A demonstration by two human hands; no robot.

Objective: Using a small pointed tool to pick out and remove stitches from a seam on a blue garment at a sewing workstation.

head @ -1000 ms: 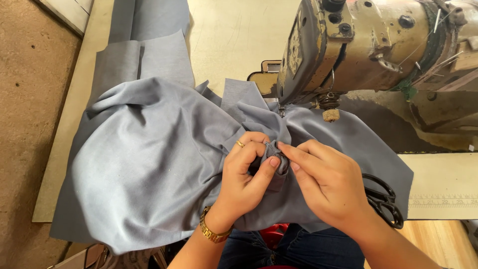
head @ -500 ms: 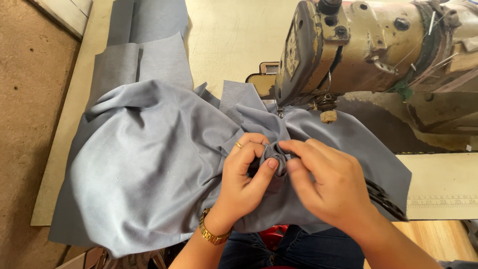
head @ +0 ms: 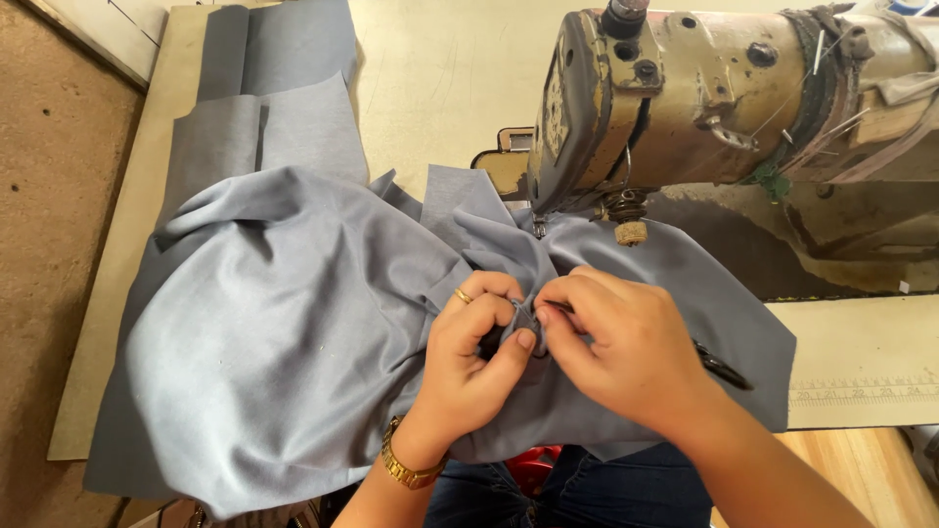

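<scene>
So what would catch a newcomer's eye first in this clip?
Probably the two hands, left hand and right hand, pinching a small fold of the grey fabric at centre. Behind them, top right, stands a worn, yellowed sewing machine. A gold bracelet circles the left wrist.

Bright, even daylight; soft shadows in cloth folds; sharp focus; slight wide-angle stretch at edges.

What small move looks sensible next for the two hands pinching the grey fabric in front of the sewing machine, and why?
Probably slide the pinched fold toward the needle. The left hand and right hand both grip one small bunch of grey fabric, fingertips meeting, and it sits just short of the sewing machine head rather than under it. The fold itself is hidden by the fingers.
</scene>
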